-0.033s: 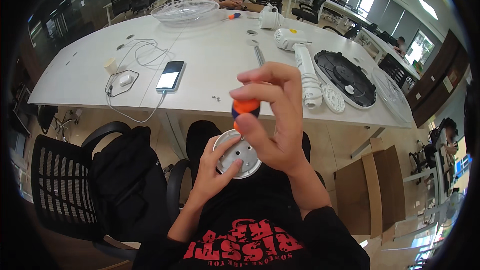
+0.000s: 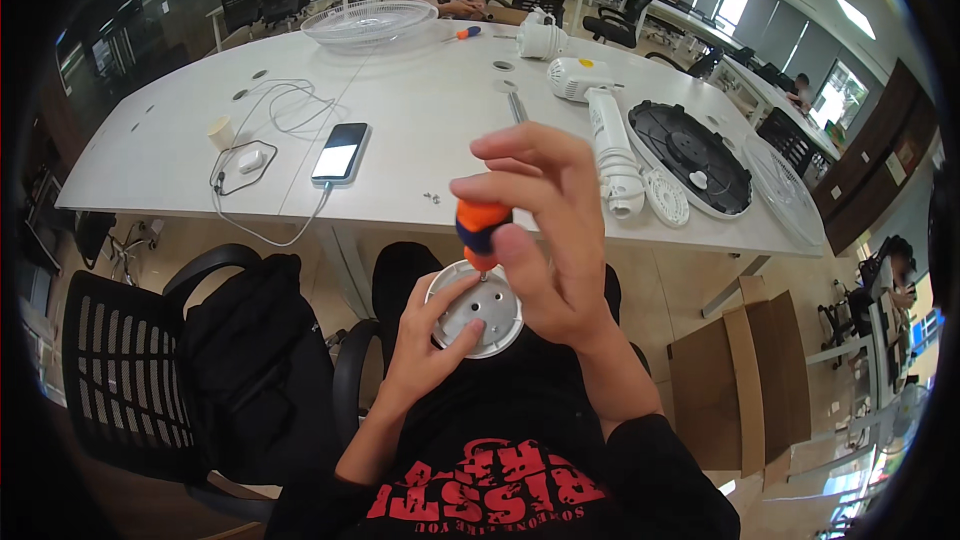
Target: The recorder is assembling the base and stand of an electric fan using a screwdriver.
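Observation:
My left hand (image 2: pixel 425 340) grips a round white plastic cover (image 2: pixel 487 320) above my lap, fingers and thumb across its inner face. Several small holes show in that face. In my right hand (image 2: pixel 550 240) is a screwdriver (image 2: pixel 480 225) with a stubby orange and dark blue handle. Thumb and fingers pinch the handle, and its tip points down at the upper part of the cover, by the left index fingertip. Whether the tip sits in a screw is too small to tell. A few small screws (image 2: pixel 432 198) lie near the table's front edge.
On the white table (image 2: pixel 400 160) are a phone (image 2: pixel 341 152) on a cable, a charger (image 2: pixel 250 162), a paper cup (image 2: pixel 221 132), a clear fan grille (image 2: pixel 370 25), white fan parts (image 2: pixel 610 135) and a black round base (image 2: pixel 690 155). A cardboard box (image 2: pixel 740 380) stands right; a chair (image 2: pixel 135 370) left.
The screwdriver handle and the right fingers have shifted slightly left, with the handle turned a little. The left hand and the cover have stayed nearly still.

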The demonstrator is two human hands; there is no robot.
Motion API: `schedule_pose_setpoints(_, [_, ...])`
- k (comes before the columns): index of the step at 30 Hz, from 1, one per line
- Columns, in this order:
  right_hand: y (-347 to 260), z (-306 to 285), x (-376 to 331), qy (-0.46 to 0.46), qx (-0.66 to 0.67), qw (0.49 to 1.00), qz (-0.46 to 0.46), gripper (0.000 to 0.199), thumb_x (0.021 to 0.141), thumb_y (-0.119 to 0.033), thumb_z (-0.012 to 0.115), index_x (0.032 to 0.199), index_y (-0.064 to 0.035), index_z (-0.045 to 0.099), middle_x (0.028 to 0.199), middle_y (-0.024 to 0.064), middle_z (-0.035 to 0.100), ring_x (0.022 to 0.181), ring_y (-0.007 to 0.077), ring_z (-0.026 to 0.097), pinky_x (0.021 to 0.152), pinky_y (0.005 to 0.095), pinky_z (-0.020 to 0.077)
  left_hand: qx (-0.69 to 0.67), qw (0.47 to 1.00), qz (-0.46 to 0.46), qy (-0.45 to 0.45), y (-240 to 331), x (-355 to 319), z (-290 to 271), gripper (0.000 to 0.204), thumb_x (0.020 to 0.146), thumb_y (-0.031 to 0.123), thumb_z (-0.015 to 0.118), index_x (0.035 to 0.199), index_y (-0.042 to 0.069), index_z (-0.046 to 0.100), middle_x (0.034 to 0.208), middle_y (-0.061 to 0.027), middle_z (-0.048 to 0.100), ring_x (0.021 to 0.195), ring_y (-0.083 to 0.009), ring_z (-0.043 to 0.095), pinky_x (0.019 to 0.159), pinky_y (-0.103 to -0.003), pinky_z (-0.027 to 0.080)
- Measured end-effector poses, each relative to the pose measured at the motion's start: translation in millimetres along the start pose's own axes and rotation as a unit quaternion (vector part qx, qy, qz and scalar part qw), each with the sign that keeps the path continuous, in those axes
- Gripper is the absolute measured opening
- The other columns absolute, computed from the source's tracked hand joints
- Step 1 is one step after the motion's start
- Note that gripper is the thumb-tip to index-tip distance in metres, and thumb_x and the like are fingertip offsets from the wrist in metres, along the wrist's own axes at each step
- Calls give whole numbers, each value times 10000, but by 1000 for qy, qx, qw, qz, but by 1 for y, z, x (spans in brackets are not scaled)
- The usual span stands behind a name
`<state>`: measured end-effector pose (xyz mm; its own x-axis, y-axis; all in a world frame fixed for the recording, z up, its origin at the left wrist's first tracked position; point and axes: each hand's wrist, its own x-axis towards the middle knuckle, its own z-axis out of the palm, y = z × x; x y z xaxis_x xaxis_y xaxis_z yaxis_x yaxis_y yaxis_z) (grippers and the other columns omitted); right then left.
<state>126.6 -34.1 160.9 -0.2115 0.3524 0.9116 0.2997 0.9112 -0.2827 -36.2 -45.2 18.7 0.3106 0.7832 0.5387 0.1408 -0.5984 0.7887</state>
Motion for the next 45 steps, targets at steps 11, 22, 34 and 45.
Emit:
schedule_pose_setpoints(11, [9, 6, -9, -14, 2, 999, 32, 246, 890, -58, 683, 1131, -38, 639, 1267, 162, 507, 1055, 275, 628, 919, 379, 515, -14, 999, -32, 1, -1, -1, 0, 501, 837, 154, 721, 1319, 53, 625, 1236, -194, 566, 1112, -317, 617, 968, -380, 479])
schedule_pose_setpoints(22, [0, 8, -4, -6, 38, 999, 19, 273, 808, -11, 760, 1059, -71, 670, 1114, 118, 536, 911, 230, 639, 791, 341, 533, -4, 1000, -24, -1, 0, -3, 4, 495, 831, 158, 722, 1298, 24, 625, 1231, -197, 569, 1127, -338, 602, 980, -394, 465])
schedule_pose_setpoints(34, [3, 3, -6, -12, 64, 998, 1, 304, 830, -7, 736, 1120, -53, 659, 1142, 138, 566, 997, 263, 613, 857, 333, 523, -27, 999, -42, 11, -6, -7, 8, 469, 818, 82, 691, 1269, -8, 604, 1311, -187, 530, 1196, -325, 554, 1015, -393, 428])
schedule_pose_setpoints(45, [-3, -1, -6, 3, 7, 1000, -14, 301, 820, -60, 784, 1098, -64, 670, 1146, 129, 565, 973, 238, 611, 860, 348, 525, -17, 998, -55, -6, -2, -8, 8, 435, 861, 117, 682, 1261, -24, 585, 1292, -150, 573, 1219, -277, 556, 1030, -367, 411])
